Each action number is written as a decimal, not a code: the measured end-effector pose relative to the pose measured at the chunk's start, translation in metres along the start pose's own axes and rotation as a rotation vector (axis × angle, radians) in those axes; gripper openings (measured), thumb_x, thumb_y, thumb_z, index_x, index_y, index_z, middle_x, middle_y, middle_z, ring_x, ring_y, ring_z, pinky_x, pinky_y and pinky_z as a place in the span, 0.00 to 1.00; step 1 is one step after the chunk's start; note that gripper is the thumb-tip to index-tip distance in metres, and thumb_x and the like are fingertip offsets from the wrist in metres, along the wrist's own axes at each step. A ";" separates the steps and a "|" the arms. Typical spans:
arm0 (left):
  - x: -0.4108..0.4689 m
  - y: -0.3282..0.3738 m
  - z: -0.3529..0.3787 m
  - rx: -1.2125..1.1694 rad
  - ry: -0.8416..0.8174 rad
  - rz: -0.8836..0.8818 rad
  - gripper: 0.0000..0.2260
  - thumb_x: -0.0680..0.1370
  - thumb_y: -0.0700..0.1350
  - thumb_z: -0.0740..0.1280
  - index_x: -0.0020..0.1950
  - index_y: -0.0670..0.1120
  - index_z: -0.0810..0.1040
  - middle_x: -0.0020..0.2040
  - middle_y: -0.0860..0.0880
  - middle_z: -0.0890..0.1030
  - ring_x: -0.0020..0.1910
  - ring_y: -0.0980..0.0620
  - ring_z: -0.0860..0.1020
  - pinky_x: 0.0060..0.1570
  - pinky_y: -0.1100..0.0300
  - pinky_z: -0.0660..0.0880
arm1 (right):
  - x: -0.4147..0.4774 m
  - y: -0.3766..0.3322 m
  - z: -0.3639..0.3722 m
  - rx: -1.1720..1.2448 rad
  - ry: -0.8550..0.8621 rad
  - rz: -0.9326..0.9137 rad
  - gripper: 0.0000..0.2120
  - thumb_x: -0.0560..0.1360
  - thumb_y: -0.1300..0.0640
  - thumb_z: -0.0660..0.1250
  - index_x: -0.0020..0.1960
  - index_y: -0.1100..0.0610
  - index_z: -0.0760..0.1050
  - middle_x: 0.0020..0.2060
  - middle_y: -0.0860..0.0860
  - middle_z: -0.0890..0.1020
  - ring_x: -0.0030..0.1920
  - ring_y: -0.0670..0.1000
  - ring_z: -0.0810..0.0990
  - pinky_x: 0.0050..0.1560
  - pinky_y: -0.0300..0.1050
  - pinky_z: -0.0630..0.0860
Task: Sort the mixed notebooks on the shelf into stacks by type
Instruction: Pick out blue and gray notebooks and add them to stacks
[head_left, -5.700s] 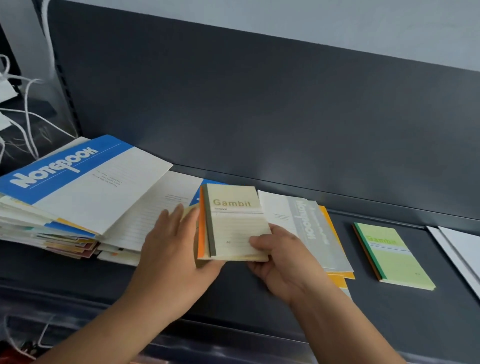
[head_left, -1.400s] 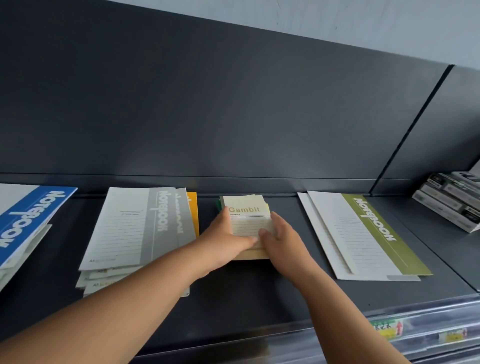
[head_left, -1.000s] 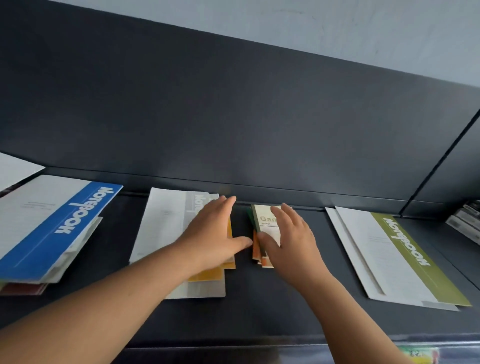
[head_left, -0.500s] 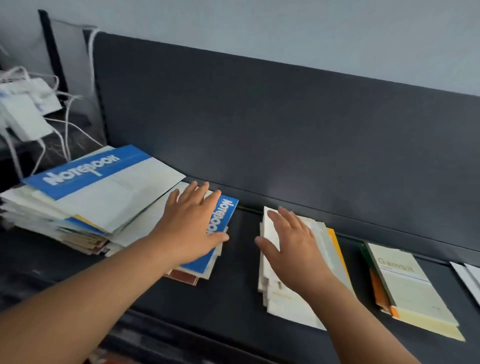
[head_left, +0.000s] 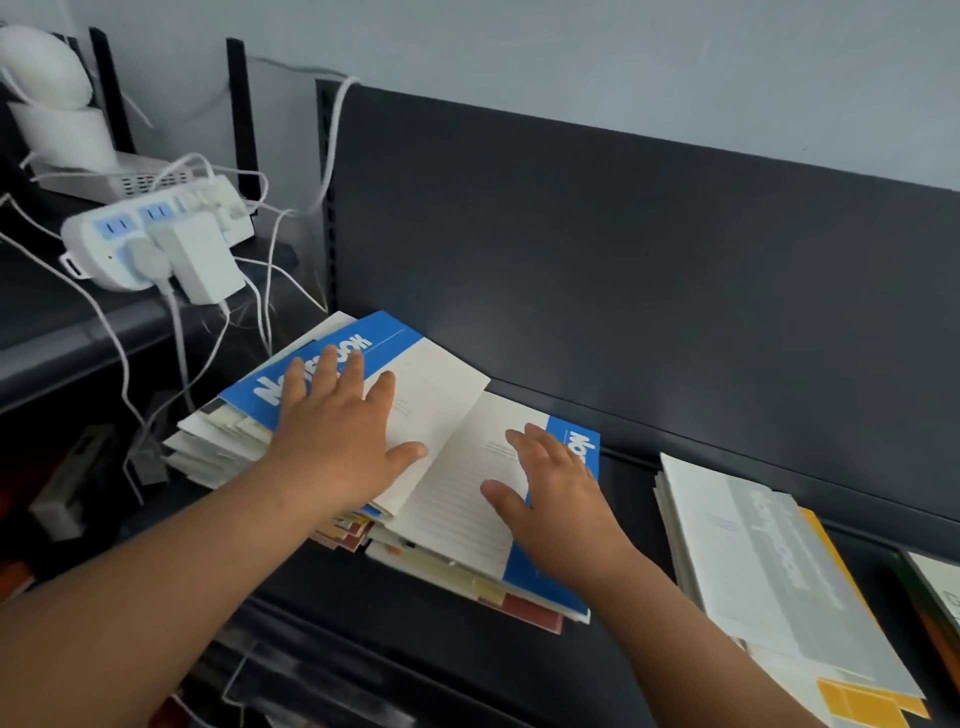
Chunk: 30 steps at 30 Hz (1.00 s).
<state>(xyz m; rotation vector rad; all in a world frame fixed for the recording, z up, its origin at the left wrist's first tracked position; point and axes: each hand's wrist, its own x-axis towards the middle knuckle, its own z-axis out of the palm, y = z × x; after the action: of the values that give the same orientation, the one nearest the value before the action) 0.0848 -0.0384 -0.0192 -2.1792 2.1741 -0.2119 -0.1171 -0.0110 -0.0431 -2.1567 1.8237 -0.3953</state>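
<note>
Dark shelf (head_left: 631, 483) | two blue notebooks (head_left: 400, 335) | left hand (head_left: 337, 441), right hand (head_left: 561, 504) spread flat, one each

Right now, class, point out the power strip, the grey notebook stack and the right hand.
power strip (head_left: 85, 245), head view: white casing left of the blue sockets
grey notebook stack (head_left: 779, 564), head view: top cover's grey band
right hand (head_left: 561, 504), head view: back of the hand

head view looks down, close over shelf (head_left: 415, 639).

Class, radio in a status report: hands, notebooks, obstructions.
Left hand flat on upper blue notebook. Right hand flat on lower blue notebook. Mixed pile beneath; nothing in the way.
</note>
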 end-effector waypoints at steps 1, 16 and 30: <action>0.000 -0.004 0.002 0.003 -0.036 -0.015 0.39 0.75 0.71 0.47 0.79 0.50 0.46 0.79 0.42 0.44 0.77 0.40 0.41 0.73 0.40 0.39 | 0.002 -0.005 0.003 0.006 -0.008 0.001 0.30 0.81 0.42 0.56 0.79 0.48 0.52 0.79 0.47 0.52 0.79 0.50 0.50 0.79 0.50 0.49; -0.028 0.039 0.022 -0.052 -0.144 0.417 0.33 0.78 0.68 0.45 0.78 0.52 0.53 0.79 0.46 0.53 0.77 0.40 0.39 0.74 0.41 0.38 | 0.001 0.025 0.012 0.088 0.054 0.334 0.28 0.81 0.47 0.59 0.78 0.53 0.58 0.76 0.49 0.62 0.76 0.53 0.60 0.75 0.50 0.58; -0.019 0.039 0.026 0.051 -0.118 0.294 0.39 0.73 0.73 0.42 0.79 0.52 0.46 0.80 0.47 0.46 0.77 0.37 0.39 0.72 0.36 0.39 | -0.001 0.050 0.005 1.148 0.078 0.838 0.13 0.74 0.60 0.72 0.58 0.60 0.76 0.47 0.58 0.86 0.47 0.62 0.85 0.52 0.61 0.80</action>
<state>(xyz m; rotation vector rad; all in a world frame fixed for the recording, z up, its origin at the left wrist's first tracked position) 0.0500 -0.0212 -0.0508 -1.7685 2.3548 -0.1182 -0.1609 -0.0180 -0.0678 -0.5774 1.6679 -0.9734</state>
